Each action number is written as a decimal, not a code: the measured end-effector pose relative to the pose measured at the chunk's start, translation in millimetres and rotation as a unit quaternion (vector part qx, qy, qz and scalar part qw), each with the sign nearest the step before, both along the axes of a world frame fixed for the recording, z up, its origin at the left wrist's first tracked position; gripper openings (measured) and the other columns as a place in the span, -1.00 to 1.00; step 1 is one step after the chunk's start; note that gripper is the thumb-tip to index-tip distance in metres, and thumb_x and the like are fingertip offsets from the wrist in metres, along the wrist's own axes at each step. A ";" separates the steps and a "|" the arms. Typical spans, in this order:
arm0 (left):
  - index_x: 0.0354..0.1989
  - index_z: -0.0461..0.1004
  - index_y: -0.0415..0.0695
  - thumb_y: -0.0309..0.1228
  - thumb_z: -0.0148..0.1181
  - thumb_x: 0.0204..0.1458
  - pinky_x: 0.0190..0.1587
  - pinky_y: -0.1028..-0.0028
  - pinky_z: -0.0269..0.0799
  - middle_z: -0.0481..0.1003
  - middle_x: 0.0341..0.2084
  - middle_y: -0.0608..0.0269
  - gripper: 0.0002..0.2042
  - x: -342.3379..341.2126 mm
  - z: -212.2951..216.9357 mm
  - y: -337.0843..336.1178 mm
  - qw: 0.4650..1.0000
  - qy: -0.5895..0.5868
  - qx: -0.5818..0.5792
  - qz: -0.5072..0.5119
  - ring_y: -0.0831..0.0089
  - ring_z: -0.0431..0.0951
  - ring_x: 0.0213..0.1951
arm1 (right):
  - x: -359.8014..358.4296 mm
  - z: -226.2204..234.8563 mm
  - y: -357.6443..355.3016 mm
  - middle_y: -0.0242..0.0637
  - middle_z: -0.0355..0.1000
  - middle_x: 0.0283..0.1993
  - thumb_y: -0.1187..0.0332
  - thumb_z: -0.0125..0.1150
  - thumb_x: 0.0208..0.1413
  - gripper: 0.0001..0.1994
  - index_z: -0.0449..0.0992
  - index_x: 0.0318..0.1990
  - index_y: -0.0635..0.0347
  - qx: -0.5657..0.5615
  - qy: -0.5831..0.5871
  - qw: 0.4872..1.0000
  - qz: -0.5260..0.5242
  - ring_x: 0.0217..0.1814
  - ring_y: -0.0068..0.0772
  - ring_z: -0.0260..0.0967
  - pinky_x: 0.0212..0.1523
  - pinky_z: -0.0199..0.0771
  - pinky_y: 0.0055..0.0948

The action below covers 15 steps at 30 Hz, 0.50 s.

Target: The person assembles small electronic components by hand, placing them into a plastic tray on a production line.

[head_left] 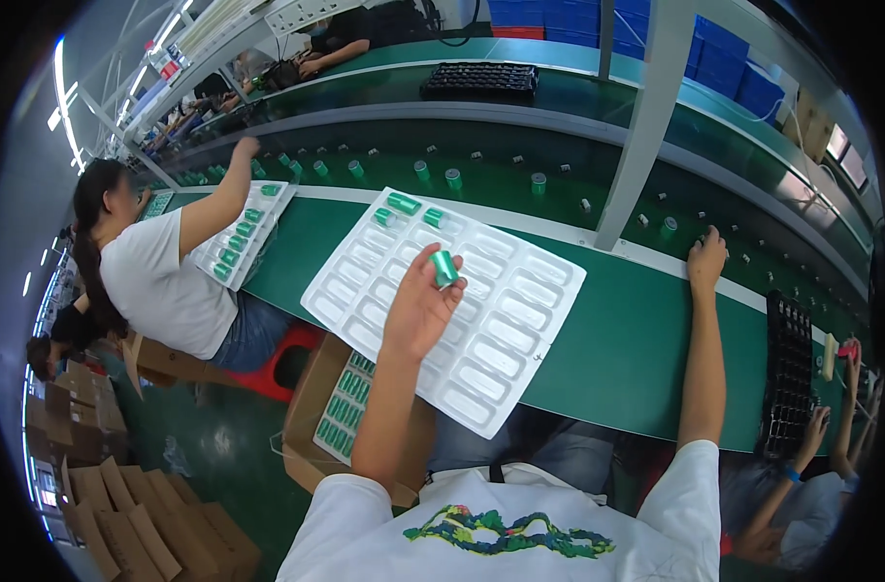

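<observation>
My left hand (421, 303) holds a small green cylinder (444, 268) between its fingertips, above a white moulded tray (501, 330) with many empty pockets. Two green cylinders (404, 204) lie in pockets at the tray's far end. My right hand (706, 260) reaches far forward to the edge of the green conveyor belt (520, 199), its fingers curled down among small parts there; whether it grips one is hidden. Several green cylinders (453, 178) stand spaced along the belt.
A person in a white shirt (161, 276) sits to my left at another partly filled tray (241, 241). A cardboard box (316, 417) with filled trays stands below the table. Black trays lie at the right (788, 369) and far back (481, 80). A grey post (646, 116) rises ahead.
</observation>
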<state>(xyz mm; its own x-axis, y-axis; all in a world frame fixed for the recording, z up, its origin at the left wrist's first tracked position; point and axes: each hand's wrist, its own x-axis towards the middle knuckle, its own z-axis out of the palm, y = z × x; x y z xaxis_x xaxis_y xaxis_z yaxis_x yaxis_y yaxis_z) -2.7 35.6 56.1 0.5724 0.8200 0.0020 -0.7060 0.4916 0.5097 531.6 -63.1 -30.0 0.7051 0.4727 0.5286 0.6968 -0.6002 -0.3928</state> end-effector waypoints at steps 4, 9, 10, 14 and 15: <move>0.17 0.24 -0.08 -0.34 0.15 0.19 -0.05 0.36 0.50 0.44 -0.07 0.08 -0.60 18.5 4.5 -33.9 0.998 0.048 0.044 -0.008 0.15 0.51 -0.09 | 8.9 -1.4 -4.3 -0.04 0.41 -0.04 0.39 0.18 0.10 -0.69 0.49 0.00 0.26 -0.029 0.016 0.999 -0.011 0.02 -0.02 0.38 0.05 0.40 -0.21; 0.11 0.27 -0.09 -0.45 0.24 0.09 -0.02 0.34 0.49 0.44 -0.06 0.07 -0.58 16.3 -0.7 -54.5 1.000 0.001 0.017 -0.012 0.15 0.49 -0.04 | 18.1 -2.8 -16.4 -0.15 0.45 0.01 0.35 0.18 0.22 -0.70 0.48 0.05 0.30 0.226 0.217 0.937 0.158 0.05 -0.36 0.44 0.03 0.47 -0.49; 0.11 0.27 -0.10 -0.47 0.24 0.09 0.00 0.35 0.49 0.44 -0.04 0.07 -0.58 14.3 -2.9 -56.7 0.999 -0.021 -0.004 -0.035 0.18 0.49 -0.03 | 9.0 -2.8 -20.6 -0.14 0.44 0.00 0.39 0.13 0.24 -0.70 0.45 0.07 0.34 0.327 0.300 0.877 0.183 0.06 -0.31 0.44 0.09 0.46 -0.46; 0.12 0.28 -0.13 -0.52 0.18 0.11 0.06 0.43 0.46 0.43 0.01 -0.01 -0.61 1.8 3.0 -71.8 0.998 -0.017 -0.044 -0.047 0.33 0.50 -0.02 | -73.0 35.4 -47.7 -0.06 0.38 0.06 0.49 0.00 0.29 -0.66 0.28 0.17 0.47 0.495 0.516 0.656 0.242 0.07 -0.23 0.41 0.19 0.46 -0.41; 0.14 0.27 -0.15 -0.56 0.14 0.13 0.09 0.43 0.44 0.43 0.03 -0.08 -0.61 1.0 7.3 -76.4 0.996 -0.006 -0.057 -0.066 0.35 0.50 0.00 | -83.7 42.9 -55.8 -0.02 0.35 0.08 0.50 -0.01 0.30 -0.64 0.24 0.19 0.49 0.498 0.560 0.597 0.285 0.07 -0.21 0.40 0.17 0.48 -0.41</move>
